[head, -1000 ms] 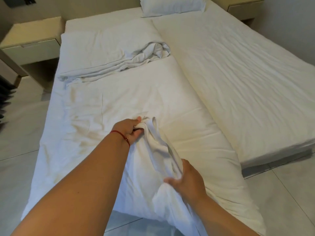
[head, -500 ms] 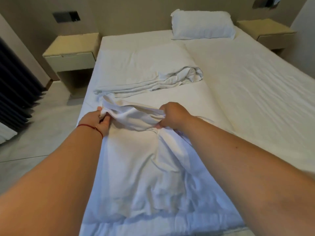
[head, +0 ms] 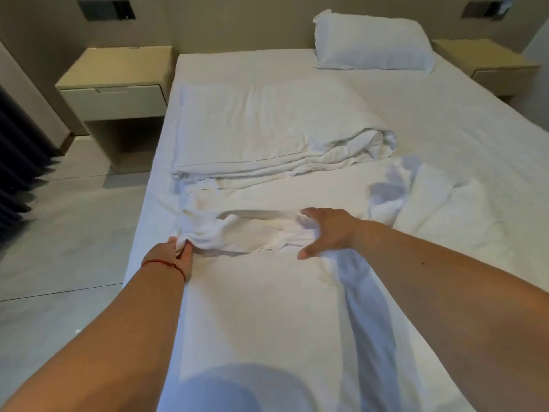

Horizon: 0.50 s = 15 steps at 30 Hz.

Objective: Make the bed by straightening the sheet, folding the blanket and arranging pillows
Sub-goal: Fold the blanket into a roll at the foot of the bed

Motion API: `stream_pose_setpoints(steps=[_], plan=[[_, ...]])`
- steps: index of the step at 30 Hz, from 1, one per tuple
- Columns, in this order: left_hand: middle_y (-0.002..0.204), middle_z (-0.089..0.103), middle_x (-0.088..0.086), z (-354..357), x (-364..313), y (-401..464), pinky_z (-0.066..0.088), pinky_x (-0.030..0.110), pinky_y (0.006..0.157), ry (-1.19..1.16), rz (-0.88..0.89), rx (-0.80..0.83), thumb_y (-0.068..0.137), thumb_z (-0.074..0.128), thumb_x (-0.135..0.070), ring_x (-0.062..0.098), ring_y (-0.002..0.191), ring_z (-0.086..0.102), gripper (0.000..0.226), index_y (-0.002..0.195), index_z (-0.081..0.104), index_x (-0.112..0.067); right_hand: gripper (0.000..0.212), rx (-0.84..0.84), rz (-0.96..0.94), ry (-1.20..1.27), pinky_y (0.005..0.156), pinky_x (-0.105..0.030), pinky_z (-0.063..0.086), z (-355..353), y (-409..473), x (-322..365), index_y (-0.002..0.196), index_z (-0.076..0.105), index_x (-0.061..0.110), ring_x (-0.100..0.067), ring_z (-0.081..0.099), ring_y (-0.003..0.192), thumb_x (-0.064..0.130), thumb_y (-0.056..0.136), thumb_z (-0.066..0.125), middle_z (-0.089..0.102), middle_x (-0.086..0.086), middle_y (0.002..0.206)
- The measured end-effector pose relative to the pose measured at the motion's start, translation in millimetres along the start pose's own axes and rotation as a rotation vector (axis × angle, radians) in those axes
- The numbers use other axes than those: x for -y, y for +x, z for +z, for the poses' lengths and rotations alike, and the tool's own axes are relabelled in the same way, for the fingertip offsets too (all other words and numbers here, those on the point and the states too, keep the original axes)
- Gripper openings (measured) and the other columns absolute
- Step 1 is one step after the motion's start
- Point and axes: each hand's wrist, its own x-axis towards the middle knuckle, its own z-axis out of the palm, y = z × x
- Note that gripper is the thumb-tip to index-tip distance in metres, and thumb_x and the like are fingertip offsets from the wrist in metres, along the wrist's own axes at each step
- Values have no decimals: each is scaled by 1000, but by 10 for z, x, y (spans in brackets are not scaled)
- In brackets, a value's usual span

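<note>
A white blanket (head: 261, 307) lies spread over the near left part of the bed, its far edge bunched between my hands. My left hand (head: 175, 257), with a red string on the wrist, grips the bunched edge near the bed's left side. My right hand (head: 329, 233) lies spread on the blanket's far edge, fingers straight and apart. A second white cover (head: 267, 132) lies roughly folded further up the bed. One white pillow (head: 372, 44) rests at the head on the right. The white sheet (head: 460, 120) on the right half is wrinkled.
Beige nightstands stand at both sides of the head: one on the left (head: 114, 84), one on the right (head: 487, 62). Dark curtains (head: 17, 162) hang at the far left. Grey tiled floor (head: 68, 239) runs along the bed's left side.
My hands have moved apart along the blanket's edge. My right hand has let go of the bunched cloth and spread flat. The blanket edge has been laid down further up the bed.
</note>
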Motion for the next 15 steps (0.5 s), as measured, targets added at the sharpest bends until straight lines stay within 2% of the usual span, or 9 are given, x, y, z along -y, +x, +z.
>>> stream_pose_setpoints(steps=[3, 6, 8, 9, 11, 12, 14, 15], plan=[[139, 48, 24, 121, -28, 175, 33, 36, 104, 27, -35, 15, 102, 32, -40, 37, 129, 45, 58, 148, 32, -4, 118, 1, -13, -75, 114, -31, 24, -2, 135, -252, 150, 17, 26, -17, 29, 141, 69, 57, 75, 30, 5, 154], [131, 54, 26, 274, -8, 338, 36, 38, 101, 40, -63, 6, 101, 33, -41, 40, 123, 49, 57, 141, 41, -1, 114, 17, 0, -47, 112, -28, 25, -104, 286, -477, 148, 23, 30, -16, 31, 140, 67, 56, 77, 31, 10, 153], [129, 55, 27, 352, 6, 425, 37, 40, 101, 52, -91, 6, 100, 33, -41, 41, 121, 50, 57, 139, 43, -1, 115, 124, 27, 86, 109, -32, 32, -246, 301, -614, 144, 27, 41, -15, 36, 136, 67, 45, 81, 32, 16, 151], [129, 55, 27, 378, 9, 456, 37, 40, 100, 57, -103, 6, 101, 32, -41, 41, 121, 51, 56, 139, 44, -2, 115, 210, 35, 196, 105, -36, 39, -309, 295, -706, 141, 28, 46, -14, 40, 131, 61, 43, 86, 32, 18, 148], [127, 56, 27, 409, 1, 496, 38, 39, 98, 56, -112, -5, 101, 33, -39, 41, 119, 52, 53, 136, 46, -2, 105, 407, -7, 349, 100, -39, 45, -363, 245, -859, 139, 31, 45, -5, 46, 119, 35, 53, 92, 35, 18, 145], [126, 56, 28, 419, -7, 503, 38, 39, 98, 61, -111, -14, 101, 33, -39, 41, 118, 52, 53, 136, 47, -1, 102, 446, -18, 269, 104, -35, 40, -365, 246, -927, 141, 30, 40, -2, 44, 121, 32, 59, 90, 33, 15, 148], [125, 57, 28, 428, -37, 497, 38, 38, 96, 84, -105, -27, 101, 33, -38, 41, 117, 52, 52, 134, 48, -1, 122, 395, -16, -30, 114, -31, 22, -287, 304, -1032, 150, 15, 29, -7, 27, 138, 55, 54, 84, 21, 11, 156], [125, 57, 27, 425, -55, 491, 39, 38, 95, 99, -105, -30, 101, 33, -38, 41, 116, 53, 51, 133, 49, -1, 130, 370, 5, -95, 116, -31, 16, -233, 362, -1080, 152, 9, 28, -10, 20, 143, 63, 50, 81, 16, 10, 158]])
